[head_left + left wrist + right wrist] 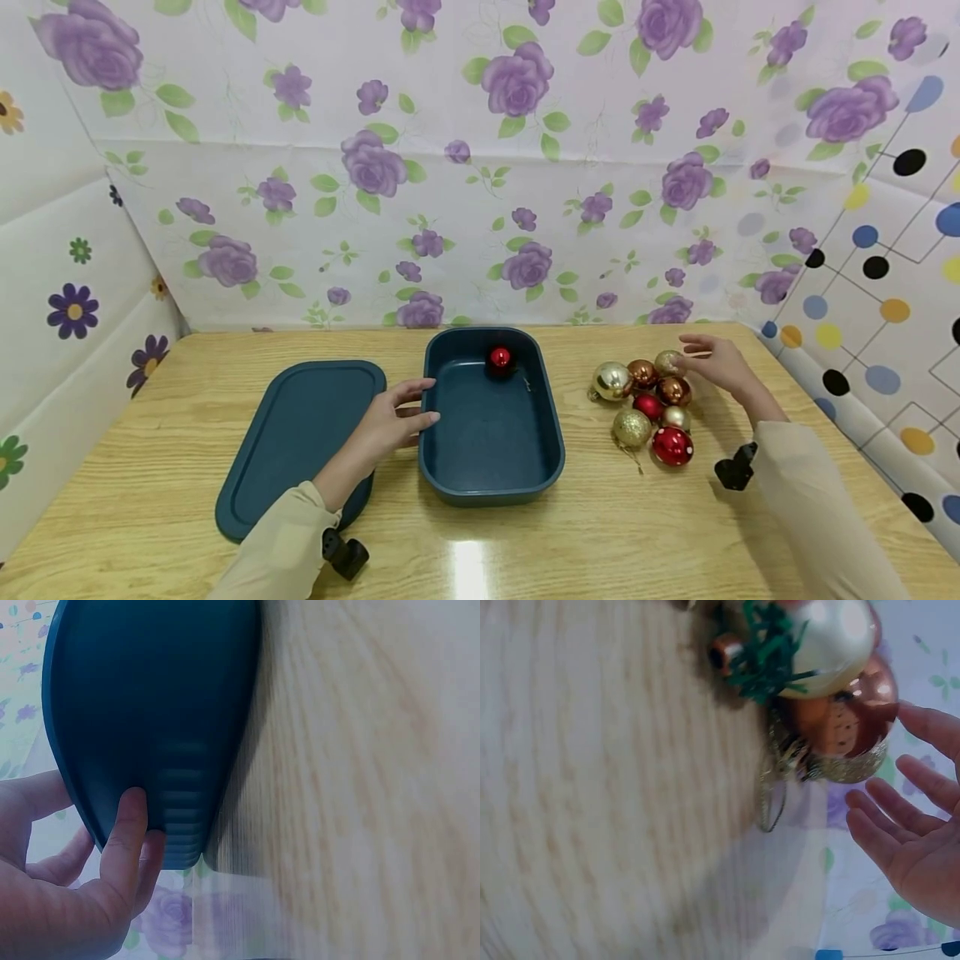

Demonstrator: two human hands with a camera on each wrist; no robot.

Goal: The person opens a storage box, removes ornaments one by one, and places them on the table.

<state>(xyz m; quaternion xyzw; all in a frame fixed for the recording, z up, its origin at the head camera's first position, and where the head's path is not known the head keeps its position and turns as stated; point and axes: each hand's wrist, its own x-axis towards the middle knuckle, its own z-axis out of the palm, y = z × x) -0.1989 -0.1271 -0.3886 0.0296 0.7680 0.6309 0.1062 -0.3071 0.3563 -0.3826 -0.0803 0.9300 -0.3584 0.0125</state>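
Note:
A dark blue box (491, 467) holds one red bauble (500, 358) near its back right corner. My left hand (390, 422) grips the box's left rim. In the left wrist view its thumb reaches over the rim and other fingers (129, 821) press the outer wall. My right hand (720, 364), fingers slightly bent and spread, is beside the baubles at the right. Closest to it are a glittery gold bauble (667, 362) and a copper bauble (673, 390). The right wrist view shows its palm (922, 862) holding nothing; whether a fingertip touches the copper bauble, I cannot tell.
A dark blue lid (315, 425) lies flat left of the box, partly under my left arm. Within the bauble cluster are a shiny gold bauble (612, 381), a glittery gold one (632, 427) and a spotted red one (672, 446). Patterned cloth walls (480, 208) border the wooden table.

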